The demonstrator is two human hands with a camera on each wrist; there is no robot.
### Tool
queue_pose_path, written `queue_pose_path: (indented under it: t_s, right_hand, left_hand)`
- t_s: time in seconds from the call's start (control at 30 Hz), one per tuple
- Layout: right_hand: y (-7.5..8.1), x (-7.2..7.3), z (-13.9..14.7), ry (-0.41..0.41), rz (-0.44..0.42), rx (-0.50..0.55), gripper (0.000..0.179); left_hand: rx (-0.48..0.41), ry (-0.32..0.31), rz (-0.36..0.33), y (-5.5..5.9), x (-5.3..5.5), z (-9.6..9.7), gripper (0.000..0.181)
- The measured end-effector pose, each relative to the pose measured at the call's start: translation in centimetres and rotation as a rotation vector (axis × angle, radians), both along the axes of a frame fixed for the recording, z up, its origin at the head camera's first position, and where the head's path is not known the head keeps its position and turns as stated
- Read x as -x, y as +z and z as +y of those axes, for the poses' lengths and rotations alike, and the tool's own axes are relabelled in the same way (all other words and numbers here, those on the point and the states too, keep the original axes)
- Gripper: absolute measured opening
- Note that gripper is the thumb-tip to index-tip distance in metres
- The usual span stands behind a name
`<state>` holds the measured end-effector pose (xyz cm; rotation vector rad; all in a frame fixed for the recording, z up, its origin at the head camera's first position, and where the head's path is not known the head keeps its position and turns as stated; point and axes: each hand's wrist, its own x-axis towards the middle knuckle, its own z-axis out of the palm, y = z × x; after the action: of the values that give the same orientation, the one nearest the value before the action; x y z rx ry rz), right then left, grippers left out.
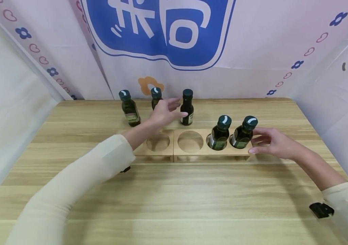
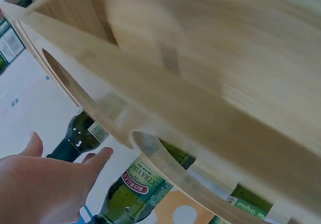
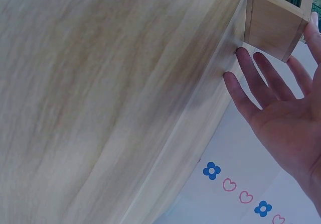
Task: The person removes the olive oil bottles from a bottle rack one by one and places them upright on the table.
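Observation:
My left hand (image 1: 165,111) reaches over the wooden rack (image 1: 204,159), fingers spread, beside a dark bottle (image 1: 187,108). Its thumb overlaps that bottle's front in the head view; the left wrist view shows the bottle's neck (image 2: 64,151) behind the hand. Two green-capped glass bottles, one (image 1: 219,136) left of the other (image 1: 242,135), stand in holes on the rack's right side. At the rack's right end, my right hand (image 1: 273,144) has its thumb at the front corner. The right wrist view shows its fingers extended around the rack's end (image 3: 276,23).
Behind the rack, a green bottle (image 1: 130,110) stands at the left, and another bottle (image 1: 156,95) is partly hidden by my left hand. Round holes show in the rack's middle. A printed cloth (image 1: 247,81) hangs behind the wooden table (image 1: 174,200).

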<state>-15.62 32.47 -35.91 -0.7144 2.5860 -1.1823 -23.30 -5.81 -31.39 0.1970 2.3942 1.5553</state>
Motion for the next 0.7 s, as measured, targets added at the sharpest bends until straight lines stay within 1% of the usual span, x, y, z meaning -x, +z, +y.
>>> queue_pose_path:
  t_s: [0.13,0.27,0.33,0.47,0.57,0.7]
  right_hand:
    - [0.0,0.0,0.0,-0.005,-0.005,-0.001,0.056]
    - [0.0,-0.1,0.0,-0.006,-0.004,-0.005,0.056]
    - [0.0,-0.1,0.0,-0.005,-0.003,-0.006,0.056]
    - [0.1,-0.1,0.1,-0.001,0.004,-0.006,0.056]
    - [0.1,-0.1,0.1,0.000,0.011,-0.006,0.055]
    - [0.0,-0.2,0.0,0.000,0.023,-0.012,0.052]
  left_hand:
    - [0.020,-0.024,-0.004,0.1,-1.1,-0.4,0.074]
    - [0.042,-0.017,-0.011,0.3,-2.2,-0.6,0.070]
    - [0.037,0.000,-0.014,0.4,-2.7,-0.6,0.064]
    - [0.025,0.018,-0.002,0.8,-3.6,-0.4,0.044]
    - [0.029,-0.007,0.002,1.1,-4.1,-0.1,0.031]
    - [0.005,-0.073,0.005,1.5,-4.8,0.4,0.022]
